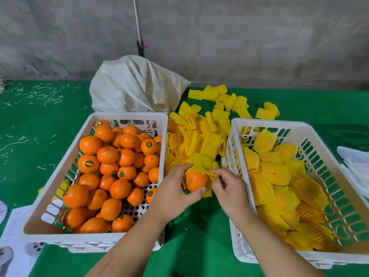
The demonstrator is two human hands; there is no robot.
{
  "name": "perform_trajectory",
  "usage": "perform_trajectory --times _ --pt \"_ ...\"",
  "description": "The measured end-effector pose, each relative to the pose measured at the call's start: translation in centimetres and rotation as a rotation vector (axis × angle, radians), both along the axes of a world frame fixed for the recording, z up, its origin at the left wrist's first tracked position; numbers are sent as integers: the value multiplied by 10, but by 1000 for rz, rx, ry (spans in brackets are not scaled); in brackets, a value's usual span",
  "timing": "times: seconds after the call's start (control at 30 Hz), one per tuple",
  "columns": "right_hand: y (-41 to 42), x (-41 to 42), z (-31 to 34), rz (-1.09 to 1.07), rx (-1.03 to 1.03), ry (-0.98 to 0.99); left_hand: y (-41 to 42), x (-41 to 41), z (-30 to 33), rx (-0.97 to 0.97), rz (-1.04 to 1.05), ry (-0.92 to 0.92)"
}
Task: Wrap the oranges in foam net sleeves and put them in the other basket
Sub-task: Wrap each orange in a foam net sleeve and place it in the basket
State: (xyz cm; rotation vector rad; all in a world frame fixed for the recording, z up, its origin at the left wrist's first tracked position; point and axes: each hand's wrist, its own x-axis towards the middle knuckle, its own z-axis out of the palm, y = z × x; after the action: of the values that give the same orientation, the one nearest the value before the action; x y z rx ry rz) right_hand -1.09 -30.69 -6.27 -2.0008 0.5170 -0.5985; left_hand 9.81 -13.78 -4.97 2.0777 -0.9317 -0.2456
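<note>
Both hands work one orange [194, 183] between the two baskets, over the green counter [199, 246]. Left hand [175, 193] has its grip curled round the fruit, thumb pressing its lower side; right hand [229, 188] pinches the edge of a yellow sleeve [201, 170] that caps only the top of the orange. Most of the skin is bare, so the wrap looks barely begun. To do it well, keep the fruit steady, spread the net's mouth wide and roll it down evenly rather than tug one side, which could tear the foam. Behind lies a pile of spare sleeves [201, 136]. Left basket [127, 115] holds bare oranges; right basket [267, 122] holds wrapped ones. A white sack [131, 84] sits at the counter's far edge.
</note>
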Motion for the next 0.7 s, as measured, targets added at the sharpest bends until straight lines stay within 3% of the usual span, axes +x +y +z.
perform_trajectory --times 0.07,0.13,0.23,0.37,0.5,0.7 --pt "-1 -1 -1 -3 -30 -6 2 1 0 39 125 -126" --pt "2 -2 -4 87 -83 -9 5 1 0 50 241 -143" --pt "11 -2 -5 202 -192 -11 4 0 -5 151 269 -234" --pt "9 0 -5 178 -133 -20 0 1 -9 202 297 -245" --pt "14 -3 -10 289 -105 76 -1 5 -9 231 237 -218" --pt "10 -1 -14 288 -170 23 2 15 -9 260 58 -246"
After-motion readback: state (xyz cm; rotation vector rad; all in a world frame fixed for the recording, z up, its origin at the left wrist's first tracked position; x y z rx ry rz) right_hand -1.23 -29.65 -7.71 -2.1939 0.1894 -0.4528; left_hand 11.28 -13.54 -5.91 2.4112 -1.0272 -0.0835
